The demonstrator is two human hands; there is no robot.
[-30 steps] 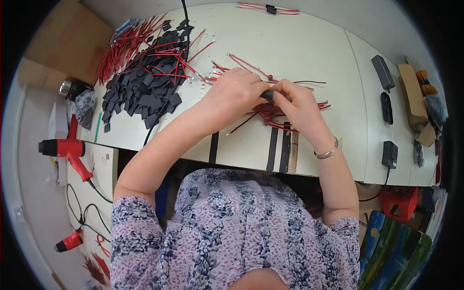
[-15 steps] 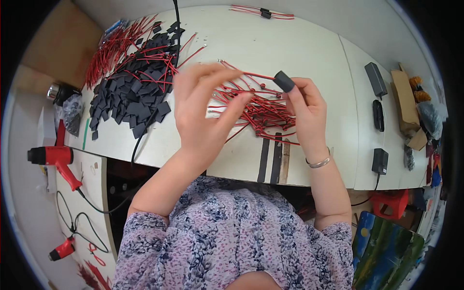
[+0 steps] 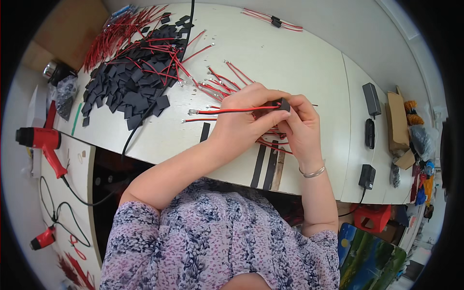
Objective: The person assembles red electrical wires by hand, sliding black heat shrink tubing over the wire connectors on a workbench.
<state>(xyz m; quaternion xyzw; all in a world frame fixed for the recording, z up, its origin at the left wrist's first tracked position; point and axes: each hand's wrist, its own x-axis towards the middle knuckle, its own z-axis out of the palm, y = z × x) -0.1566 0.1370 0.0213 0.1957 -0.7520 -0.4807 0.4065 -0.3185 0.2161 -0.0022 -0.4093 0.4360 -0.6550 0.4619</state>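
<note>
Wire lead [image 3: 227, 110], held above the bench [image 3: 319, 63], running to the mouth of the black sleeve [image 3: 285, 103]. Left hand [image 3: 243, 125] and right hand [image 3: 304, 129] pinch the sleeve; ideally, its mouth stays open and the lead straight.

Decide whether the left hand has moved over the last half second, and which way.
Yes: the left hand has moved rightward, farther from the pile of black pieces and closer to the right hand.

White table [image 3: 321, 87] against pale wall [image 3: 338, 24]
</note>
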